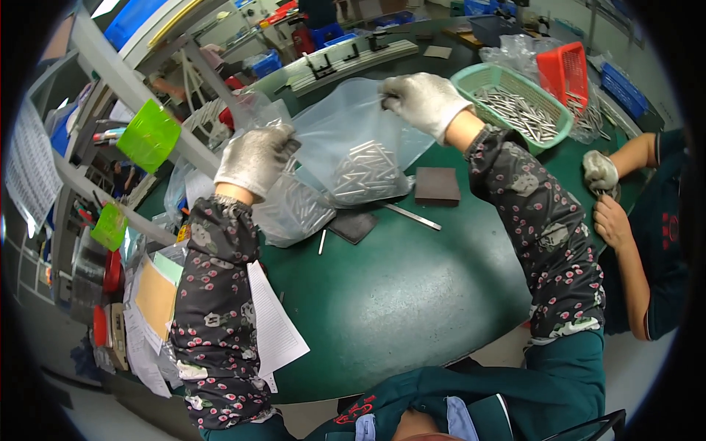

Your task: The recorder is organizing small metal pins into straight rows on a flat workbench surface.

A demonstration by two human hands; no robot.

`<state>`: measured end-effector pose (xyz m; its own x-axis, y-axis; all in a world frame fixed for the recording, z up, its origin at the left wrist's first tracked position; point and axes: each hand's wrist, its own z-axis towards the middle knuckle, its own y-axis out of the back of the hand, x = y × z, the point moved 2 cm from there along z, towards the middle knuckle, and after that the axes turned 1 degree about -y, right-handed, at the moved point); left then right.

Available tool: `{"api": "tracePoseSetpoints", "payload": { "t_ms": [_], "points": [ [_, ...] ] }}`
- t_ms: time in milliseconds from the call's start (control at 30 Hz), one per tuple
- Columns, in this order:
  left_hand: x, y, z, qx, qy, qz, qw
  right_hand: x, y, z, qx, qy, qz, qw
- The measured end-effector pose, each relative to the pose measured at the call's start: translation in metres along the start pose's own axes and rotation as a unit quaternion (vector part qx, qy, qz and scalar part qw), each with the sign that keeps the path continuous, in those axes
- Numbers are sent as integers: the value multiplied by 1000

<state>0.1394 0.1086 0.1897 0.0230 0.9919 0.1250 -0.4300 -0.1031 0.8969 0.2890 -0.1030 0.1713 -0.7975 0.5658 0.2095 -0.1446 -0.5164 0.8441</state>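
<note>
A large clear plastic bag (pixel 340 114) stands on the green table with many short metal pins (pixel 366 170) at its bottom. My right hand (pixel 425 104), in a white knitted glove, pinches the bag's upper right edge. At the upper left edge my gloved left hand (pixel 256 160) has its fingers curled round the film. Beside it, below my left hand, a second plastic bag (pixel 293 212) also holds metal pins. In front of the bags lie a dark square block (pixel 437 187), a flat black pad (pixel 354 227), a thin metal bar (pixel 413 216) and a single pin (pixel 322 242).
A green basket (pixel 562 128) of metal pins sits at the far right, near a red basket (pixel 565 70). A co-worker's hands (pixel 610 213) are at the right table edge. Papers (pixel 276 323) lie by my left forearm. A metal rail (pixel 353 65) runs along the back.
</note>
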Motion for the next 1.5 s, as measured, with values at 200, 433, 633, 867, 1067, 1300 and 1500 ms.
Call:
{"api": "tracePoseSetpoints", "payload": {
  "t_ms": [200, 433, 633, 867, 1067, 1300, 1500],
  "points": [
    [0, 18, -23, -17, -40, 17, 999, 37, -3, -35, -137, 25, 79, 987],
    [-65, 42, -36, -48, -16, 68, 996, -26, 22, -104, -8, -21, 6, 1000],
    [-99, 50, -129, -183, -124, 53, 974, -147, 48, -88, 56, -324, -60, 943],
    [-126, 12, -239, -58, 4, -59, 997, -254, -2, -69, 317, -372, -59, 870],
    [-137, -1, -256, -65, 92, -100, 989, -263, -3, -71, 272, -366, -97, 885],
    [-149, -9, -259, -63, 126, -75, 987, -265, -10, -68, 240, -329, -169, 897],
    [-153, -24, -263, -27, 140, -112, 983, -280, -16, -67, 249, -362, -105, 892]
  ]
}}
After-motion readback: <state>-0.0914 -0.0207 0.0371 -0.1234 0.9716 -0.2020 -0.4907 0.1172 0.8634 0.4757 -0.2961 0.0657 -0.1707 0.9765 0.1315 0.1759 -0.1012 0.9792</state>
